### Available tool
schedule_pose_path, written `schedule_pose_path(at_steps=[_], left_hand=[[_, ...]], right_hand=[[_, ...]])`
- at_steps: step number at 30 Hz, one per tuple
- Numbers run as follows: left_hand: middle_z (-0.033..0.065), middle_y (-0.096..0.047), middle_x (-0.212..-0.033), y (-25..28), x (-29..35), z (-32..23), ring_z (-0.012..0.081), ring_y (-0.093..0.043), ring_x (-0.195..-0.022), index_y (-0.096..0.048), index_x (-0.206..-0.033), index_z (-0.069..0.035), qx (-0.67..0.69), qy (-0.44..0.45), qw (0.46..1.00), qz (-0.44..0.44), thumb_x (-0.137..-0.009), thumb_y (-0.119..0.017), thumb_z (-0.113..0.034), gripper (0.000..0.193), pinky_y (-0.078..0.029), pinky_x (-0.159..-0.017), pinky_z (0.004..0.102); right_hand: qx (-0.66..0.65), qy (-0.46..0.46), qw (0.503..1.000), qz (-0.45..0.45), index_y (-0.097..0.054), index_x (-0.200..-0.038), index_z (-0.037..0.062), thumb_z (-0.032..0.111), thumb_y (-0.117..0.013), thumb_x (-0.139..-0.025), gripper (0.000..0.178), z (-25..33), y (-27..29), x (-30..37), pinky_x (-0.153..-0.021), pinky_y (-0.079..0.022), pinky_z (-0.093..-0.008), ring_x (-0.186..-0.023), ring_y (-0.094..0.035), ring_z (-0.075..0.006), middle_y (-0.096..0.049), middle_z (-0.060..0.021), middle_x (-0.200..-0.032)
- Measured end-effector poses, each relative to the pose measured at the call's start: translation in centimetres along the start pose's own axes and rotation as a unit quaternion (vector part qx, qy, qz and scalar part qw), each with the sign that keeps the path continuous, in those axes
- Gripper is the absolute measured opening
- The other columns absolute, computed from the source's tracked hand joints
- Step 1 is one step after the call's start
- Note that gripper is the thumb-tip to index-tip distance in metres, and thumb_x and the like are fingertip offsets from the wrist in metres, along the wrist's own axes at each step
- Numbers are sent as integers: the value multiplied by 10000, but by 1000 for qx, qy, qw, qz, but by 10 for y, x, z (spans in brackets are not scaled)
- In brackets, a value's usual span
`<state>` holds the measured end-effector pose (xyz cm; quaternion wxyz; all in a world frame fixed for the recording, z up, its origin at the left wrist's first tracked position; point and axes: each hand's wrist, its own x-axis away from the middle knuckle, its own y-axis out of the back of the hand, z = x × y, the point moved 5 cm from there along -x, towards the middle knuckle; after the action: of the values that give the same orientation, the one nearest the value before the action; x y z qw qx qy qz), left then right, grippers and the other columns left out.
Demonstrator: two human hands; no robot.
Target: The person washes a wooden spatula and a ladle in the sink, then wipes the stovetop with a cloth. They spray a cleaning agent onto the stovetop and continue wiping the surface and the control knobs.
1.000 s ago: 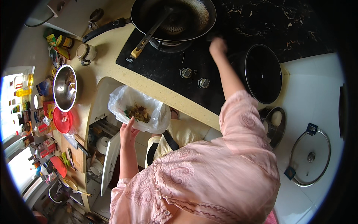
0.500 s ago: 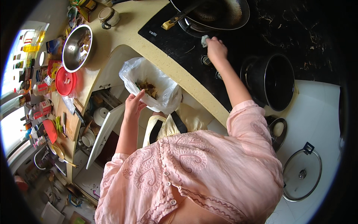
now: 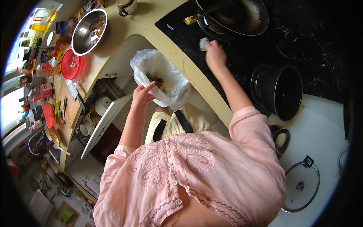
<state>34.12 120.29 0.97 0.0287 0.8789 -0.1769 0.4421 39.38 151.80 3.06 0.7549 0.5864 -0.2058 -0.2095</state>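
Over the black glass hob [image 3: 181,34], my right hand [image 3: 216,57] is closed on a crumpled pale tissue [image 3: 204,44], slightly blurred by motion. A wok [image 3: 242,19] with a yellowish handle end sits on the burner just beyond that hand. Lower down, my left hand [image 3: 143,95] pinches the near rim of a bin lined with a white plastic bag [image 3: 176,85]. Brown scraps [image 3: 158,81] lie inside the bag. The bin stands in front of the curved counter edge.
A black pot [image 3: 287,92] stands at the hob's right. A glass lid [image 3: 300,185] lies at the lower right. On the left counter are a steel bowl [image 3: 89,32], a red basin [image 3: 71,64] and a knife [image 3: 81,102]. A cabinet door [image 3: 106,126] hangs open below.
The view has shifted, so the counter and hob appear moved. My right hand has slid the tissue left along the hob, nearer its front edge. My left hand stays at the bin's rim.
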Motion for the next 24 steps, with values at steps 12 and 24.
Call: schedule_pose_path(at_steps=[12,24], left_hand=[[78,-625,-807,0,-4,-9,160,-615,-635,-562,-923,-14,27,-14,999,34,-800,-648,-174,219,-541,-588,291],[80,-616,-788,4,-8,-9,162,-611,-631,-557,-894,-6,27,-13,998,46,-794,-654,-178,221,-540,-597,297]], right_hand=[[-81,34,995,-52,-587,-1055,151,63,-513,-778,300,33,-18,-2,-727,-456,-401,-853,-535,-301,-519,-63,-993],[-158,51,986,-10,-578,-1092,110,18,-548,-731,374,55,-23,30,-747,-467,-345,-910,-549,-264,-515,-62,-1062]])
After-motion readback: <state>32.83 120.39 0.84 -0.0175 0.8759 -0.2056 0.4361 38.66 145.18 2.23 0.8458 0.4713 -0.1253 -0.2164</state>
